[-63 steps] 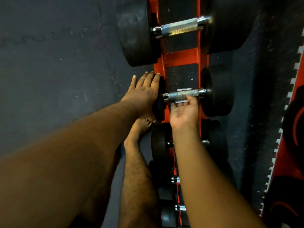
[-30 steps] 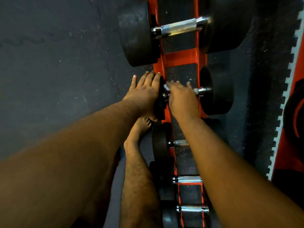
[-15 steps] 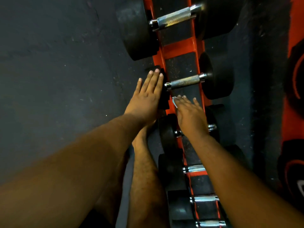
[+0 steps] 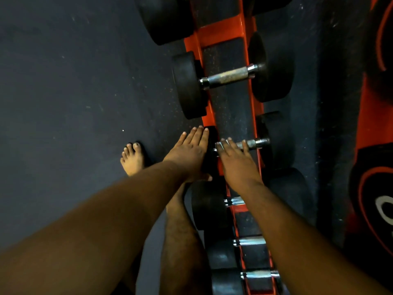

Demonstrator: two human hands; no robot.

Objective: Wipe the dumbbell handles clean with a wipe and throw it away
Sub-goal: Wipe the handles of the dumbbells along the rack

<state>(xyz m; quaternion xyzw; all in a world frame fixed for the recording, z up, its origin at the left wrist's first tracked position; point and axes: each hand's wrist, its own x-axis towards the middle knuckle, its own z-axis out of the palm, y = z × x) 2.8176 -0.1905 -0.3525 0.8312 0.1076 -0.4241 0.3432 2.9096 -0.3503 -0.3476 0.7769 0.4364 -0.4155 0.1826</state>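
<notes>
A row of black dumbbells lies across an orange rack (image 4: 221, 37). My right hand (image 4: 234, 160) lies over the steel handle (image 4: 254, 143) of a small dumbbell, fingers draped across it. A bit of white wipe (image 4: 225, 142) shows between the fingers and the handle. My left hand (image 4: 189, 152) rests flat with straight fingers on that dumbbell's left black head (image 4: 210, 145). A larger dumbbell with a bare, dull handle (image 4: 228, 77) sits just beyond.
Smaller dumbbells (image 4: 248, 241) continue along the rack toward me under my right forearm. My bare foot (image 4: 133, 159) stands on the dark rubber floor (image 4: 74, 92) left of the rack. Black and orange plates (image 4: 374, 209) lie at the right edge.
Both hands left the larger dumbbell and came back to the smaller one nearer me. My right hand with the wipe now lies on its handle, and my left foot has come into view.
</notes>
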